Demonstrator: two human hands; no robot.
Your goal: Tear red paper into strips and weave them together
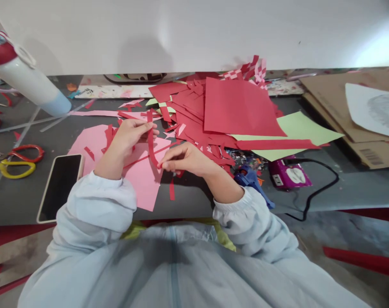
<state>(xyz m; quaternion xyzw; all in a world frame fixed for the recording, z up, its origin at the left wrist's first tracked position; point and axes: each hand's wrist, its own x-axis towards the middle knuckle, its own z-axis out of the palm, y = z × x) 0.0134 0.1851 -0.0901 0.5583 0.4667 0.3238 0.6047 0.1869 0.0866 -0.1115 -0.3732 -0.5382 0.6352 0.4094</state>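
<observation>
A narrow red paper strip (151,147) runs between my two hands, bending slightly toward its lower end. My left hand (133,132) pinches its upper part between thumb and fingers. At the lower end, the fingertips of my right hand (184,159) are closed on the same strip. Beneath both hands lies a pink paper sheet (145,188) with red scraps and strips on it. Behind my right hand rises a heap of red paper pieces (190,115), topped by a large red sheet (239,107).
Scissors (16,170) and a phone (60,188) lie left, near a bottle (37,77). To the right are green paper (300,126), a blue tool (250,179), a purple box (289,175) with a black cable (322,188), and cardboard (367,149). A white panel (194,34) stands behind.
</observation>
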